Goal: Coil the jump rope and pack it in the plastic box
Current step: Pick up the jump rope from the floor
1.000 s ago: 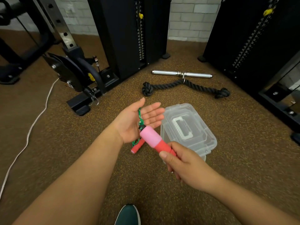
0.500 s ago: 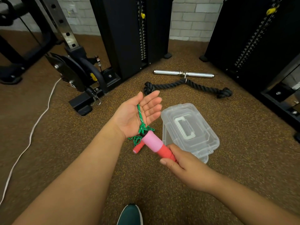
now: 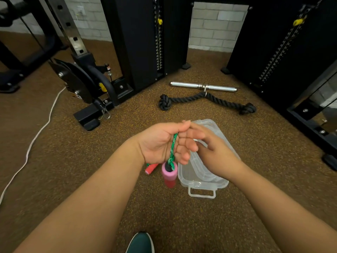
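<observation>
**A:** From the head camera, where is the jump rope?

**B:** At the centre of the frame. The left hand is curled around the green rope, which runs down across its palm. One handle, pink on top and red below, hangs upright from the rope just under that hand. The other handle, red, pokes out lower left of the hand, partly hidden behind the wrist; whether it touches the floor I cannot tell.

**A:** And the right hand?

**B:** The right hand sits just right of centre, fingers loosely extended toward the left hand's fingertips, meeting them near the top of the rope. It is blurred, so I cannot tell whether it pinches the rope or only touches it.

**A:** The plastic box?

**B:** The plastic box lies on the brown speckled floor, right of the hanging handle and partly under the right hand. It is clear, its lid is on, and a latch loop sticks out at its lower edge. Nothing shows inside it through the plastic.

**A:** Anything else around?

**B:** Above the box, a black braided rope attachment and a chrome bar. A white cord trails along the left side. A dark green shoe shows at the bottom edge.
</observation>
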Demonstrator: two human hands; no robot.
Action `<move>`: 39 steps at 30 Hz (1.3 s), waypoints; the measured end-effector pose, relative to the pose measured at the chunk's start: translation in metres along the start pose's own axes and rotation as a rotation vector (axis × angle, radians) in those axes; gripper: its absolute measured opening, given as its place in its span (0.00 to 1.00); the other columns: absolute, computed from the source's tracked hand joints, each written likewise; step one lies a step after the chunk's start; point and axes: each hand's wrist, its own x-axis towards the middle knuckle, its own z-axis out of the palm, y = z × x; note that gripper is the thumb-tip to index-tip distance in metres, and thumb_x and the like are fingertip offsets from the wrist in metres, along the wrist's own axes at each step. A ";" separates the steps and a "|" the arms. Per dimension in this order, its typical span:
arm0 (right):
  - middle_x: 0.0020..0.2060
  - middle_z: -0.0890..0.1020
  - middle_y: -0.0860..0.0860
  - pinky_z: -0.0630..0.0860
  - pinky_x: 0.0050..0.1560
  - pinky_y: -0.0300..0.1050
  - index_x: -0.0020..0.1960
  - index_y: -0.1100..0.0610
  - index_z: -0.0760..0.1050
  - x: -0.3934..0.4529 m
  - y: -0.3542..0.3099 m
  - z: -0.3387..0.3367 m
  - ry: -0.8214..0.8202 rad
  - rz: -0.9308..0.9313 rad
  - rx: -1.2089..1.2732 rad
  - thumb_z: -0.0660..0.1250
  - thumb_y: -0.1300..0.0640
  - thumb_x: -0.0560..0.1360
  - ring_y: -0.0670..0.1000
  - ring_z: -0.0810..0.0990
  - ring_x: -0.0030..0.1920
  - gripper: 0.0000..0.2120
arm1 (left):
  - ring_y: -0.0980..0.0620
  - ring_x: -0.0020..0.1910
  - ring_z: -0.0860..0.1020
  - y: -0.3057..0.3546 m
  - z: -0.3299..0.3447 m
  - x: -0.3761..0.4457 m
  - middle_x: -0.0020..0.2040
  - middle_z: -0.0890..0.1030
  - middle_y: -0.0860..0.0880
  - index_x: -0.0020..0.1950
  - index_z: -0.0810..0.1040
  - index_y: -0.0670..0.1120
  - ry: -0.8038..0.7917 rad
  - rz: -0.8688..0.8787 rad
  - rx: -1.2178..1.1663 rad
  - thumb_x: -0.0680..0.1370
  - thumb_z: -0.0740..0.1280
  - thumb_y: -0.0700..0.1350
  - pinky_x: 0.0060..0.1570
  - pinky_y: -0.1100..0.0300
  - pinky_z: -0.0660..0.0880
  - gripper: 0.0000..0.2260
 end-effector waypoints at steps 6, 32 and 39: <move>0.54 0.81 0.43 0.74 0.61 0.46 0.57 0.41 0.74 0.004 0.000 0.019 -0.058 0.020 0.161 0.60 0.59 0.75 0.43 0.78 0.59 0.16 | 0.52 0.27 0.83 -0.004 0.005 -0.002 0.31 0.84 0.46 0.43 0.85 0.42 -0.004 -0.012 0.020 0.77 0.56 0.50 0.29 0.60 0.80 0.20; 0.29 0.74 0.44 0.69 0.33 0.34 0.38 0.52 0.75 -0.025 -0.062 0.023 0.029 -0.059 0.098 0.59 0.53 0.78 0.40 0.70 0.30 0.12 | 0.35 0.55 0.80 -0.004 -0.001 -0.014 0.50 0.79 0.28 0.46 0.81 0.35 0.419 0.002 0.402 0.70 0.31 0.73 0.44 0.62 0.79 0.52; 0.24 0.73 0.39 0.69 0.35 0.41 0.38 0.52 0.74 -0.002 -0.056 -0.002 0.186 0.077 0.055 0.59 0.51 0.79 0.40 0.70 0.28 0.13 | 0.39 0.43 0.81 -0.005 0.018 -0.016 0.49 0.80 0.28 0.52 0.79 0.31 0.281 -0.112 0.549 0.69 0.31 0.73 0.48 0.52 0.78 0.54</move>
